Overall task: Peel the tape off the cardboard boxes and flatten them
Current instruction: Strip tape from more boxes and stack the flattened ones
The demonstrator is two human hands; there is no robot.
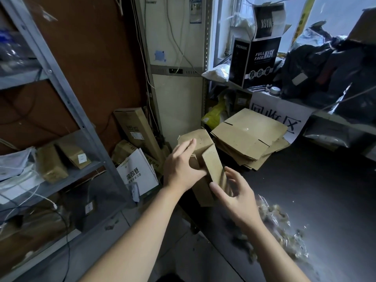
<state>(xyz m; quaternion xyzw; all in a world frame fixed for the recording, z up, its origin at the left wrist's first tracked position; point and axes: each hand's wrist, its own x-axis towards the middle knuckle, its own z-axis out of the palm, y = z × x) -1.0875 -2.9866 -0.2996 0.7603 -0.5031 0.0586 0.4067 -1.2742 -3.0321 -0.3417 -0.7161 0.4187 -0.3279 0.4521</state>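
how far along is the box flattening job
Done: a stack of flat boxes lies on the dark table, and a heap of peeled tape sits at its near edge. In hand: the left hand holds a small box while the right hand works at its open flap; it isn't flat yet. Left: that box, and perhaps the cartons by the shelf.

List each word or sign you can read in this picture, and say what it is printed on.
"FULL FACE MASK": black box on the ledge.
"PROMASK": same box, its left side.
"MASK", upside down: that box's raised flap.
"回收区": white sign behind the flattened cardboard stack.
"波司登": white paper bag.
Small shelf-box stickers: too blurred to read.
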